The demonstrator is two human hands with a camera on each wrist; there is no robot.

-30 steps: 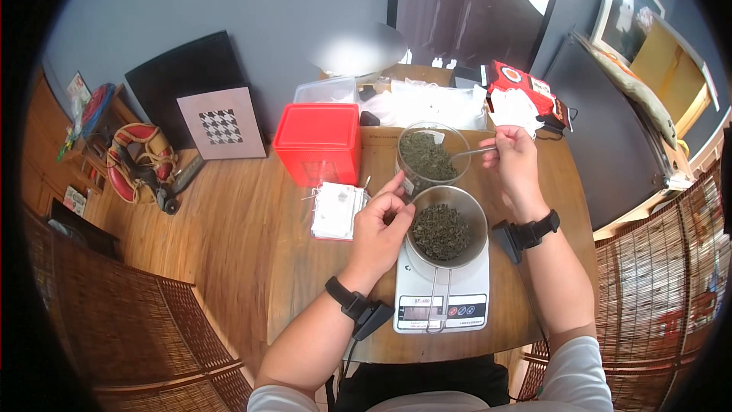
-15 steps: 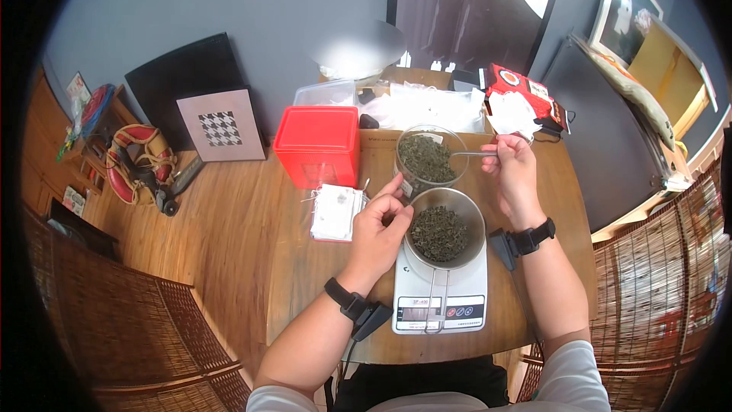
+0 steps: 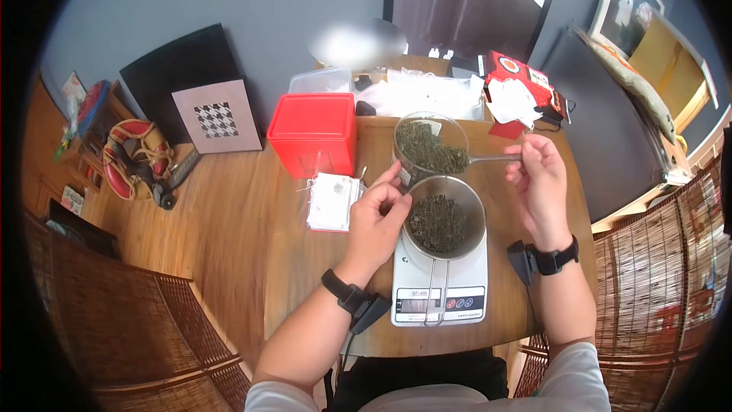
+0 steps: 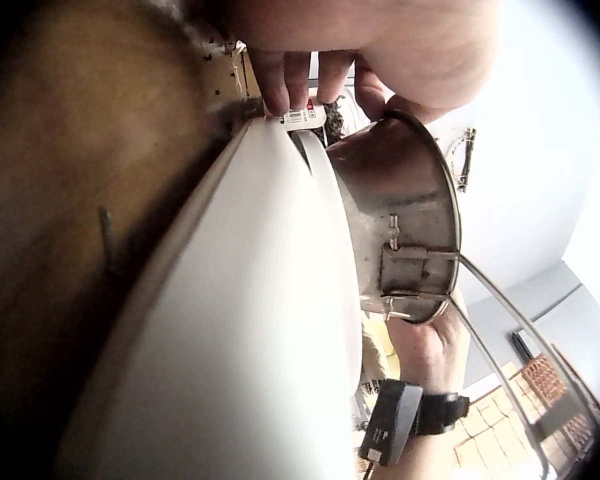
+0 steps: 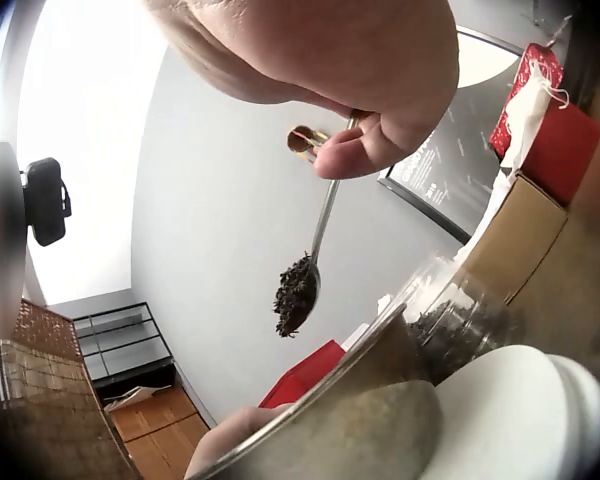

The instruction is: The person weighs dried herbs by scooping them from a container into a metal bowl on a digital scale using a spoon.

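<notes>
My right hand [image 3: 538,179] pinches the handle of a metal spoon [image 5: 325,220] heaped with dried dark-green leaves [image 5: 296,297]. In the head view the spoon's bowl overlaps the near right rim of a clear jar [image 3: 401,154] of the same leaves. Nearer me, a small metal pot [image 3: 479,229] with a wire handle holds more leaves and sits on a white kitchen scale [image 3: 400,275]. My left hand [image 3: 374,225] is at the pot's left side, thumb at its rim. Its fairly straight fingers [image 4: 298,78] reach to the jar's label.
Left of the jar stand a red box [image 3: 311,133] and a stack of white drawstring bags [image 3: 329,202]. Behind it is a cardboard box [image 3: 374,130] of white packets. A red package [image 3: 518,69] lies at the back right. Woven blinds [image 3: 648,290] flank the table.
My right hand has moved right, drawing the spoon from inside the jar to its right rim with a load of leaves. My left hand keeps its place by the pot and jar.
</notes>
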